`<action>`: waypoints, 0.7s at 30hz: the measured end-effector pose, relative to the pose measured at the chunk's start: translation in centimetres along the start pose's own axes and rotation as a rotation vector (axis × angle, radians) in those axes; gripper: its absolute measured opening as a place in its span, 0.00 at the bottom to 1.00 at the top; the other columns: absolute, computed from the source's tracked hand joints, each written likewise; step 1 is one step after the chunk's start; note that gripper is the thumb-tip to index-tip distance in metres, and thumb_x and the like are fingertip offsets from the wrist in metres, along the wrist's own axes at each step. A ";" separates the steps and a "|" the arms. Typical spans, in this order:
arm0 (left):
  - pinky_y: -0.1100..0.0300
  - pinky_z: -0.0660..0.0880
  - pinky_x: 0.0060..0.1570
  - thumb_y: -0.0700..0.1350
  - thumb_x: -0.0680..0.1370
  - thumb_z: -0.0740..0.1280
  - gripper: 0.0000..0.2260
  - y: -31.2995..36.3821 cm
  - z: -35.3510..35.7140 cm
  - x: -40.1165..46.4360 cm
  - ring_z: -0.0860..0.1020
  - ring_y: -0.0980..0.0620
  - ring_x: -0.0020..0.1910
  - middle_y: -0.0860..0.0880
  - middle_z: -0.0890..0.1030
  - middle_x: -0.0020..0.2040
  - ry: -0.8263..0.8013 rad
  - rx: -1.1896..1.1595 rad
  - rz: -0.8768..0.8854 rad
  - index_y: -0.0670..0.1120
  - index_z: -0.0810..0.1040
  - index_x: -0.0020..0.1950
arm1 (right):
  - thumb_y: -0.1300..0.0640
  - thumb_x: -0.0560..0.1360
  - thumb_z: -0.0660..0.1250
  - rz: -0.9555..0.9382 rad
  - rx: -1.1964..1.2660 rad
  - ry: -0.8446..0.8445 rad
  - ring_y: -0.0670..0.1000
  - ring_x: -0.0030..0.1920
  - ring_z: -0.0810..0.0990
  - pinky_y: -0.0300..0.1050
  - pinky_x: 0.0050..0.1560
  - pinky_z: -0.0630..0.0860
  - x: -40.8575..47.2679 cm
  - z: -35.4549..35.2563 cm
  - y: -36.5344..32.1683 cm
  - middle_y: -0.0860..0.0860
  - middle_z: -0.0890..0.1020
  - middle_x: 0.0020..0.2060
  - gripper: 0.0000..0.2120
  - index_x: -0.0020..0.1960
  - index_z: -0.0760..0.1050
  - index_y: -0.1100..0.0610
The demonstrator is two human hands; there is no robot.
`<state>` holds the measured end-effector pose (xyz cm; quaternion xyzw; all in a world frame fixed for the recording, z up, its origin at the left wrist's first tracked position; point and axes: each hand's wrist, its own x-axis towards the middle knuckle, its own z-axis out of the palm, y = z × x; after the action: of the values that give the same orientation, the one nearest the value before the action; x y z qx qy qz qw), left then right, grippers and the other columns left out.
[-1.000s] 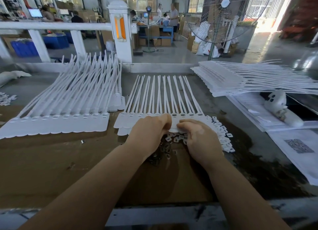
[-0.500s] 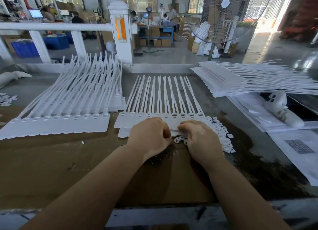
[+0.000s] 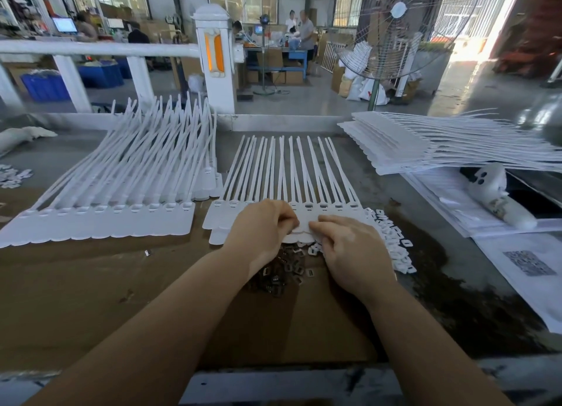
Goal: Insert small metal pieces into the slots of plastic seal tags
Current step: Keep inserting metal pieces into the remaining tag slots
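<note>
Left hand fingers curled, seemingly pinching a small piece against the seal tag strip mid-worktop; the piece itself is hidden. Right hand fingers curled, pressing the strip's lower edge. Metal pieces heaped just below. Risk: piece enters a slot crooked, or the hands nudge the heap and scatter it.

No text is legible; the printed code on the paper sheet is blurred.
</note>
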<state>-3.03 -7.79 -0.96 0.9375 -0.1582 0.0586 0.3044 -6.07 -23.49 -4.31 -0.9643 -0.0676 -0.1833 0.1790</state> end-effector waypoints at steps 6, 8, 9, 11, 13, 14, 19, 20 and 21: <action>0.65 0.71 0.43 0.43 0.78 0.65 0.06 -0.5 -0.6 1.4 0.78 0.54 0.42 0.51 0.81 0.42 -0.016 -0.087 -0.041 0.45 0.82 0.50 | 0.52 0.77 0.62 0.022 0.049 0.035 0.46 0.60 0.75 0.46 0.63 0.67 0.0 -0.2 -0.1 0.45 0.81 0.56 0.12 0.57 0.80 0.49; 0.65 0.68 0.43 0.42 0.78 0.64 0.07 -0.6 -0.7 2.2 0.77 0.55 0.42 0.53 0.80 0.41 -0.008 -0.082 -0.039 0.46 0.81 0.51 | 0.55 0.76 0.64 0.029 0.069 0.062 0.47 0.56 0.77 0.45 0.60 0.68 0.0 -0.2 -0.3 0.45 0.82 0.52 0.10 0.54 0.81 0.50; 0.66 0.67 0.43 0.42 0.79 0.64 0.07 -0.5 -0.8 2.6 0.76 0.55 0.42 0.53 0.79 0.42 0.000 -0.088 -0.041 0.46 0.81 0.51 | 0.56 0.75 0.65 0.033 0.077 0.076 0.48 0.55 0.77 0.45 0.59 0.69 -0.1 -0.3 -0.3 0.45 0.83 0.51 0.09 0.52 0.82 0.51; 0.65 0.67 0.44 0.42 0.79 0.63 0.06 -0.4 -0.7 3.4 0.75 0.55 0.44 0.53 0.78 0.43 -0.006 -0.100 -0.054 0.46 0.80 0.51 | 0.57 0.74 0.66 0.034 0.090 0.093 0.48 0.52 0.78 0.46 0.57 0.71 -0.2 -0.3 -0.4 0.46 0.84 0.48 0.08 0.50 0.83 0.51; 0.63 0.68 0.46 0.42 0.79 0.64 0.06 -0.2 -0.5 4.0 0.76 0.54 0.45 0.52 0.79 0.44 -0.034 -0.108 -0.066 0.46 0.80 0.52 | 0.58 0.73 0.67 0.028 0.095 0.103 0.49 0.51 0.79 0.48 0.56 0.72 -0.2 -0.3 -0.5 0.46 0.84 0.47 0.08 0.48 0.83 0.51; 0.62 0.70 0.47 0.42 0.78 0.65 0.06 -0.1 -0.4 4.3 0.76 0.53 0.46 0.52 0.80 0.45 -0.047 -0.111 -0.074 0.46 0.80 0.52 | 0.58 0.73 0.67 0.023 0.091 0.105 0.49 0.50 0.79 0.48 0.55 0.72 -0.2 -0.3 -0.5 0.46 0.84 0.46 0.07 0.48 0.83 0.51; 0.60 0.73 0.55 0.42 0.78 0.66 0.07 0.5 0.3 5.6 0.79 0.51 0.51 0.49 0.83 0.51 -0.126 -0.046 -0.086 0.45 0.82 0.53 | 0.58 0.72 0.68 0.008 0.078 0.111 0.51 0.48 0.80 0.49 0.53 0.73 -0.2 -0.2 -0.4 0.47 0.84 0.44 0.06 0.46 0.83 0.52; 0.61 0.72 0.54 0.42 0.78 0.65 0.08 0.7 0.4 5.8 0.79 0.51 0.51 0.48 0.83 0.51 -0.141 -0.030 -0.084 0.45 0.82 0.54 | 0.58 0.72 0.67 0.006 0.076 0.113 0.51 0.48 0.80 0.49 0.53 0.73 -0.2 -0.2 -0.4 0.48 0.84 0.44 0.06 0.46 0.83 0.52; 0.61 0.72 0.53 0.41 0.79 0.64 0.08 0.7 0.5 5.9 0.79 0.50 0.51 0.48 0.83 0.52 -0.146 -0.018 -0.078 0.45 0.82 0.54 | 0.57 0.73 0.67 0.004 0.075 0.114 0.51 0.48 0.80 0.49 0.53 0.73 -0.3 -0.2 -0.3 0.48 0.84 0.44 0.06 0.46 0.83 0.53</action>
<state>2.32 -10.23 0.25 0.9419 -0.1439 -0.0233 0.3026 -6.44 -23.26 -4.13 -0.9451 -0.0619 -0.2349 0.2188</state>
